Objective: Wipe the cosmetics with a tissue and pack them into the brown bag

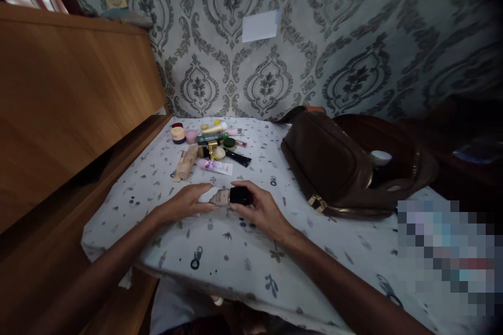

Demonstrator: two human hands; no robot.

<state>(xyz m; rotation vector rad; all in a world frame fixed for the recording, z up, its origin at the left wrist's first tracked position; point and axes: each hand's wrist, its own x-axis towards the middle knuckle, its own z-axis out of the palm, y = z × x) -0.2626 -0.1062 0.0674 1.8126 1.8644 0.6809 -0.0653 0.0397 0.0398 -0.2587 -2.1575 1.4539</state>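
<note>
At the near middle of the bench [236, 267], which is covered by a white cloth printed with small grey leaves, we have a small squat bottle [223, 197] lying on its side, its body beige and glossy, topped by a blocky matt black cap [240, 195]. Its long axis runs left to right across us, with the beige base toward our left hand [187, 202] and the cap toward our right hand [262, 210]. Each hand therefore meets one end, and neither is nearer to the whole bottle. Our right fingers are clamped on the cap, thumb on the near side and the others curled over the far side. Our left fingers lie long, close together and nearly flat over the base end and over a white, soft-looking scrap [206, 194] tucked there; we cannot tell whether they grip or merely rest. Farther back on the cloth, well apart from the hands, lies a loose cluster of cosmetic tubes, sticks and little round jars [208, 144] in cream, pink, green and black, mostly smooth plastic. To the right sits a slouching brown leather bag [330, 167] with gold zip hardware, its mouth open and a white round lid [380, 157] showing inside
</note>
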